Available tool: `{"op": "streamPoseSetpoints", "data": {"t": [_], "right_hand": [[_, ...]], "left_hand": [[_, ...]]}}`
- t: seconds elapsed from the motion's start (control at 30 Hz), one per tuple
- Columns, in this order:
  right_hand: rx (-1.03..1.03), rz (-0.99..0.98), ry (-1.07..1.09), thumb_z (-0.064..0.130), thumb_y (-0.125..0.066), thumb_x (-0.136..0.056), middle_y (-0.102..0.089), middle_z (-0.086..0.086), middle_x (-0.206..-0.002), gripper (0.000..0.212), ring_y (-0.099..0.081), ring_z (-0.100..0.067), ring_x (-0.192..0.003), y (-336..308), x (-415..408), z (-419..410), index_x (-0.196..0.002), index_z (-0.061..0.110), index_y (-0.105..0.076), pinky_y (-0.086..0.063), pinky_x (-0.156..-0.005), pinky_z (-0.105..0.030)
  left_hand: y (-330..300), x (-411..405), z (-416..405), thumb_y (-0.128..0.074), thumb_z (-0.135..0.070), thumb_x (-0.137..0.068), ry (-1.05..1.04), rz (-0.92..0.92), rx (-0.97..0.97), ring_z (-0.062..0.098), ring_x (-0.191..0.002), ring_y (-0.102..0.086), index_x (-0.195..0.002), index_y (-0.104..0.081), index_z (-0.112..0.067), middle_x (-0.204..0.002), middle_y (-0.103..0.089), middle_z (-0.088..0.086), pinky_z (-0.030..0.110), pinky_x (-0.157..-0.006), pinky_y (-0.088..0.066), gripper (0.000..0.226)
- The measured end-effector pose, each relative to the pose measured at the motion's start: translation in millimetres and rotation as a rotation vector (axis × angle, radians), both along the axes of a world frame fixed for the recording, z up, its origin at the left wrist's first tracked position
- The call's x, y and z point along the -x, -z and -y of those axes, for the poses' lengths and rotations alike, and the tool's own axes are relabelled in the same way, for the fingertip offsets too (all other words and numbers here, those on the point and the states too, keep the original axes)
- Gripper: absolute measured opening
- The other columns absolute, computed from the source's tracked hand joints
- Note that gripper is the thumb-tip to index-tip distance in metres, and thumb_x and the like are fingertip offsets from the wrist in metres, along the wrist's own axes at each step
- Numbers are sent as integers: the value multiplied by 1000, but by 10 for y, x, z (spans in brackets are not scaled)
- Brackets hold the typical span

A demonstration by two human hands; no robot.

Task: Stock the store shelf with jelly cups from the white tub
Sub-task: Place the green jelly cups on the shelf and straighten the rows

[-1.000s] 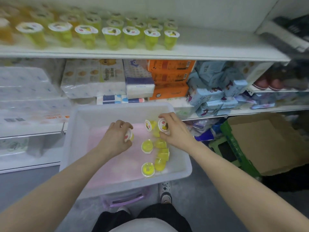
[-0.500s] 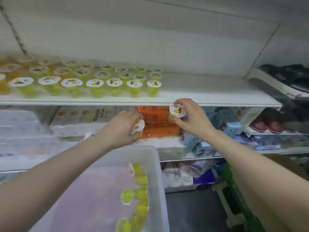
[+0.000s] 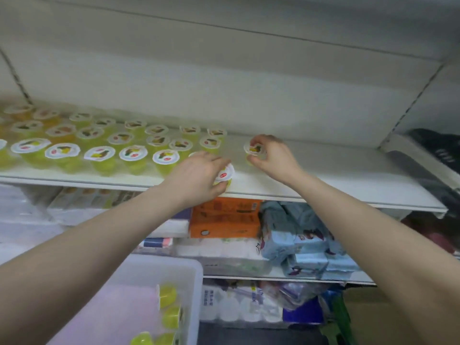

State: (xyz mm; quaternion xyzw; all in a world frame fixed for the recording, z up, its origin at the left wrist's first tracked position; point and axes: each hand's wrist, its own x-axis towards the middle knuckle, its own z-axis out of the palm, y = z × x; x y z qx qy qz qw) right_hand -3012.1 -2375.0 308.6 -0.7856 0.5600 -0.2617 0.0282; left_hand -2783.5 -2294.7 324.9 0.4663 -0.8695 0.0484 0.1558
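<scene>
Head view: both hands are up at the shelf [image 3: 323,170], each gripping a jelly cup. Left hand [image 3: 199,175] curls round a cup [image 3: 225,174] at the front edge, lid tilted toward 2 o'clock, base not clearly down yet. Right hand [image 3: 271,155] pinches a cup [image 3: 254,148] by the rim, upright, further back at 1 o'clock from the left. Stocked rows [image 3: 99,145] lie toward 9 o'clock; the left cup is nearer that gap. Cups look yellow-green w/ white printed lids. More lie on their sides in the white tub [image 3: 194,282] at 6 o'clock.
</scene>
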Motion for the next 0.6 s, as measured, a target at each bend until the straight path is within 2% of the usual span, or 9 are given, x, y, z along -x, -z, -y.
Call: {"op": "streamPoseSetpoints", "data": {"t": [0.13,0.33,0.6], "right_hand": [[-65,-31,17,32,-69,-82,-62,-6,-116,37,-57,-27,-106,96,13,317,-115,17,-61,-36,-79,-27],[-122,4,-18,31,-68,-87,-58,-5,-124,38,-53,-25,-112,140,-57,678,-121,17,-58,-37,-88,-28],[-7,-40,-172,22,-66,-88,-59,-7,-120,30,-56,-31,-105,169,-4,898,-116,11,-62,-42,-90,-35]], "left_hand": [[39,126,161,-57,-36,-79,-40,-3,-14,32,-101,-60,-124,-60,-11,-113,-67,8,38,-85,-50,51],[66,241,386,-58,-38,-81,-97,5,-33,29,-107,-58,-126,-59,-14,-117,-65,5,36,-95,-46,51],[25,432,660,-54,-42,-76,-169,33,-41,29,-102,-55,-113,-63,-19,-103,-68,1,37,-81,-51,44]]}}
